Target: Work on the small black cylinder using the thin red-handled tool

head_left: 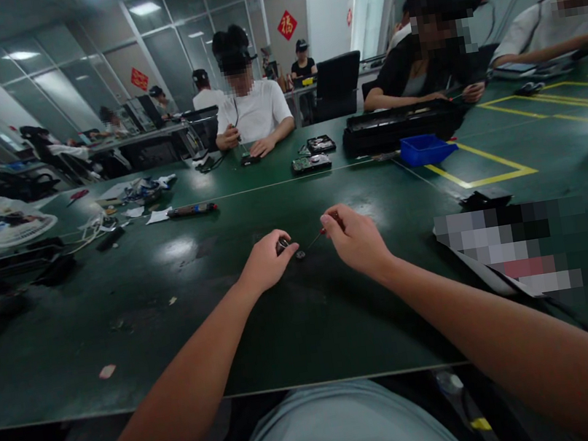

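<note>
Near-left of blue bin point(424, 150): person's right hand point(356, 238), fingers clamped on thin screwdriver point(315, 240); left hand point(267, 261), farther left of bin, fingers curled round dark object point(281, 245).

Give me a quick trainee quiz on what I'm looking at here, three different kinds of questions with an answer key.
1. True or false: the blue bin sits farther from the wearer than the left hand.
2. The thin-shafted tool in the right hand points toward: A the blue bin; B the small part beside the left hand; C the near table edge.
3. Fill in: the tabletop is coloured ___.

Key: 1 true; 2 B; 3 green.
</note>
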The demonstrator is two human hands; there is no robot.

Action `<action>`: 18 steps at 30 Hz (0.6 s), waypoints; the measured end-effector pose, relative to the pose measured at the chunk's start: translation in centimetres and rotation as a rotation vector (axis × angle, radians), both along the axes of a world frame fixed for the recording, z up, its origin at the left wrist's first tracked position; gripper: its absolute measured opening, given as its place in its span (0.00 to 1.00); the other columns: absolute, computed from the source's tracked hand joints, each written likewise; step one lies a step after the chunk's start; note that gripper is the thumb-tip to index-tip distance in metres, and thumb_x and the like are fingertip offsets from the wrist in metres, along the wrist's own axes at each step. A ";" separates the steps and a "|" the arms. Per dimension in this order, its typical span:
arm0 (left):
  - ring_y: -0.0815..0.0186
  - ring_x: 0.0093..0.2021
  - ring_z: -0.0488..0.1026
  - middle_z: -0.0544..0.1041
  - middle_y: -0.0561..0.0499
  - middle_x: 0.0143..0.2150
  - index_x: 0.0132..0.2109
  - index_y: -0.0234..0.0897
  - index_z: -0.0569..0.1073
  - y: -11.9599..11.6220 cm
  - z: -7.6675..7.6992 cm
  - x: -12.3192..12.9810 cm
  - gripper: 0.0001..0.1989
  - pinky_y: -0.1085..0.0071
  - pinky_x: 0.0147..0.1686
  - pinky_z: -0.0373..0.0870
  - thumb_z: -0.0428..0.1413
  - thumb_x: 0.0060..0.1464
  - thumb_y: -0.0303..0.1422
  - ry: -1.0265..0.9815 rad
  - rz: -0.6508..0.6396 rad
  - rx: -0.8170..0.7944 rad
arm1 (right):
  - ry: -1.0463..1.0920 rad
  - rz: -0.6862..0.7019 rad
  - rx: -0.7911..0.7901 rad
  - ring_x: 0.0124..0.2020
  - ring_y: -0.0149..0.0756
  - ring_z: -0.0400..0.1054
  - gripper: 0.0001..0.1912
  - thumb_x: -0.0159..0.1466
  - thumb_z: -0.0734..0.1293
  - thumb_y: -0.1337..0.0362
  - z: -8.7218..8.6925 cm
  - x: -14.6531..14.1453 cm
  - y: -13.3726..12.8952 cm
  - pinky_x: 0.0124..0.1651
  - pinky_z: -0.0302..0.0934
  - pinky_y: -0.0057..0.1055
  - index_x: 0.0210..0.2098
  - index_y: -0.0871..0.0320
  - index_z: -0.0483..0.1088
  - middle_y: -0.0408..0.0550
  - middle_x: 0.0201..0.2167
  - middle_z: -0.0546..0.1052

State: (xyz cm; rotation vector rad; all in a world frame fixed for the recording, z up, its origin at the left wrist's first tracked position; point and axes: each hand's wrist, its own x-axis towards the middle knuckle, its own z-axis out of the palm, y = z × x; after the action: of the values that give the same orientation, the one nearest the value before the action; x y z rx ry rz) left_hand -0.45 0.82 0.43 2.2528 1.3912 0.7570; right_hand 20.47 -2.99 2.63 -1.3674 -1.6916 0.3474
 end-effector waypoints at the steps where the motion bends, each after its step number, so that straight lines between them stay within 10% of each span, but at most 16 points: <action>1: 0.58 0.43 0.73 0.76 0.45 0.45 0.48 0.37 0.74 -0.1 0.0 0.1 0.14 0.63 0.43 0.69 0.55 0.61 0.40 0.049 -0.028 0.015 | -0.004 -0.002 -0.001 0.31 0.41 0.72 0.12 0.70 0.58 0.57 0.0 0.0 0.0 0.35 0.59 0.35 0.37 0.56 0.69 0.49 0.29 0.78; 12: 0.55 0.44 0.74 0.75 0.44 0.46 0.54 0.42 0.75 -0.5 -0.4 1.1 0.18 0.65 0.39 0.70 0.52 0.62 0.42 0.455 -0.143 0.086 | -0.005 0.010 0.015 0.30 0.40 0.72 0.13 0.70 0.58 0.57 -0.1 -0.1 0.1 0.34 0.59 0.35 0.36 0.56 0.69 0.48 0.28 0.78; 18: 0.58 0.44 0.75 0.79 0.47 0.45 0.47 0.41 0.78 0.0 0.0 0.6 0.13 0.65 0.43 0.69 0.55 0.61 0.42 0.123 -0.096 -0.012 | -0.012 0.015 0.002 0.30 0.40 0.72 0.13 0.70 0.58 0.57 -0.1 -0.1 0.0 0.34 0.59 0.35 0.37 0.56 0.69 0.48 0.29 0.78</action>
State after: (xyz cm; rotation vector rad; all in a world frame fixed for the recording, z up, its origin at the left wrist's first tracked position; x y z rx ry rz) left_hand 0.12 0.84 0.48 2.3736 1.3259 0.5861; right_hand 20.41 -3.01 2.57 -1.3582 -1.7127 0.3467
